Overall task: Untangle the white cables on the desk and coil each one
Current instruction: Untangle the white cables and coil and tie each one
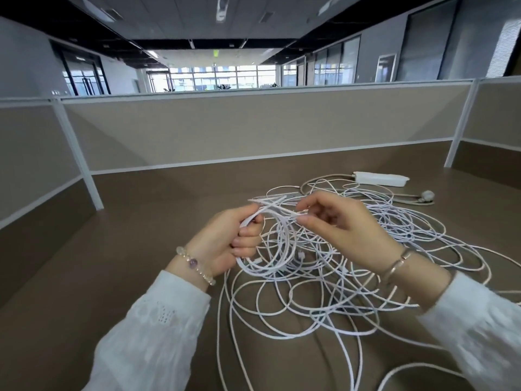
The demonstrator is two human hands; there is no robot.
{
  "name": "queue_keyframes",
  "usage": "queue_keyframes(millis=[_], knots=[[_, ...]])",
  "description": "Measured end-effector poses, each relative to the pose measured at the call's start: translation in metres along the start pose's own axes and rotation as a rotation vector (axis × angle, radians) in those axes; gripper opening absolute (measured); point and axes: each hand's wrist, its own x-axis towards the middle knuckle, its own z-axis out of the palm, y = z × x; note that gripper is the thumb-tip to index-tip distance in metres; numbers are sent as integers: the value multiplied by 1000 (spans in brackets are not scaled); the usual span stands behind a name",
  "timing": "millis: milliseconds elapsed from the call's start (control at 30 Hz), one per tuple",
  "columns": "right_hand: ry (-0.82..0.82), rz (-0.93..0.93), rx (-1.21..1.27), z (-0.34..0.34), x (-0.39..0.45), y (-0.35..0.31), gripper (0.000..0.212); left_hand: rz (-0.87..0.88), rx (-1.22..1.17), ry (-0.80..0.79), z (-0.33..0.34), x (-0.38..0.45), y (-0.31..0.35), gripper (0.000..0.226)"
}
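Your left hand (225, 244) has its grip clamped on a small coil of thin white cable (270, 261) so the loops keep, while your right hand (335, 224) pinches its loose strand; the white cable tangle (352, 277) sprawls right across the brown desk (141, 221), beige partition (253, 131) beyond

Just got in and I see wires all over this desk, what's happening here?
A person is sorting a tangle of white cables spread over the brown desk. The left hand grips a few gathered loops, and the right hand pinches a strand beside them. Most of the cable lies loose and uncoiled. A white power strip sits at the far side of the desk.
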Motion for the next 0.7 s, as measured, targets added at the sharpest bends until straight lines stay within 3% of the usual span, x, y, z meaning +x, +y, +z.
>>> queue_keyframes(millis=[133, 233, 333, 433, 600, 700], knots=[[162, -166, -124, -3, -1, -7, 16, 121, 265, 144, -6, 2, -4, 35], [218, -238, -192, -10, 0, -19, 14, 175, 295, 205, -10, 5, -6, 36], [154, -196, -136, -18, 1, -31, 12, 301, 306, 257, -11, 5, -6, 34], [29, -19, 88, -16, 7, -36, 16, 414, 329, 260, -3, 3, -5, 34], [-64, 57, 45, 10, 18, -32, 15, 366, 305, 125, 22, -1, -10, 35], [-27, 66, 30, 18, 22, -25, 11, 311, 328, 141, 27, 1, -13, 37]])
